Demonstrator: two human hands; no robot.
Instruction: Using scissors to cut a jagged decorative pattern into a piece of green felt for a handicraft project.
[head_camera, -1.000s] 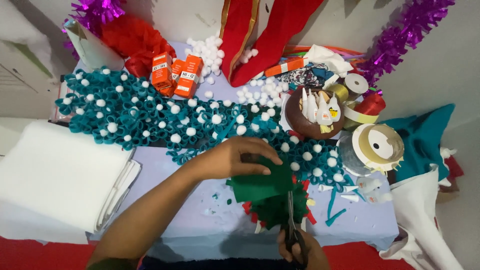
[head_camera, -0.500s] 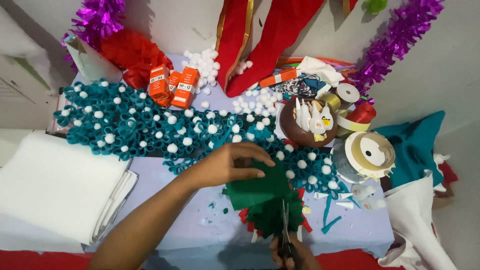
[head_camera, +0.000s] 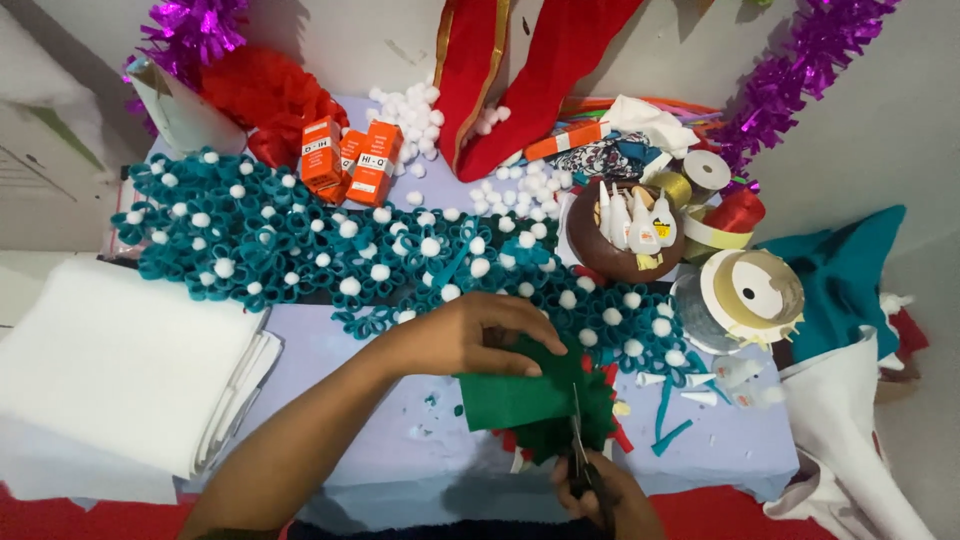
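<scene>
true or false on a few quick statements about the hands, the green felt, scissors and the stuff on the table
1. The left hand presses on the green felt. True.
2. The right hand holds scissors at the felt. True.
3. The orange boxes lie in the brown bowl. False: they lie by the teal loop garland; the bowl holds small white bottles.
4. The white sheets are stacked to the right of the felt. False: to its left.

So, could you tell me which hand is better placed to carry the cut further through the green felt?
The right hand: it holds the scissors, blades at the green felt. The left hand lies flat on the felt.
</scene>
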